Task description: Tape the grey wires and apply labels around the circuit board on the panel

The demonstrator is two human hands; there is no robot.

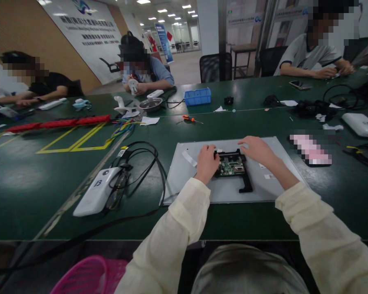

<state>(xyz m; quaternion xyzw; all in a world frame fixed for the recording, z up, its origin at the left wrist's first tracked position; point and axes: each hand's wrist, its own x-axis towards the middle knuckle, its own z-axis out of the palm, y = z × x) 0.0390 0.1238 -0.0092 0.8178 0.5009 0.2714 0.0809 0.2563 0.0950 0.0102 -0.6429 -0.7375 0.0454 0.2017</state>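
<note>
A grey flat panel (184,185) lies on the green table before me. On its middle sits a black plastic frame (246,183) with a green circuit board (231,168) in it. My left hand (207,162) grips the frame's left side, its fingers bent at the upper left corner. My right hand (259,150) is at the frame's upper right corner, fingers stretched out and a little apart; whether the fingertips touch it I cannot tell. A pale strip (189,158) lies on the panel left of my left hand.
Left of the panel are a white power bank (98,192) and black cables (155,157). A phone (311,150) lies to the right. Farther back are an orange screwdriver (191,119), a blue basket (198,96) and a metal bowl (151,105). Several people sit opposite.
</note>
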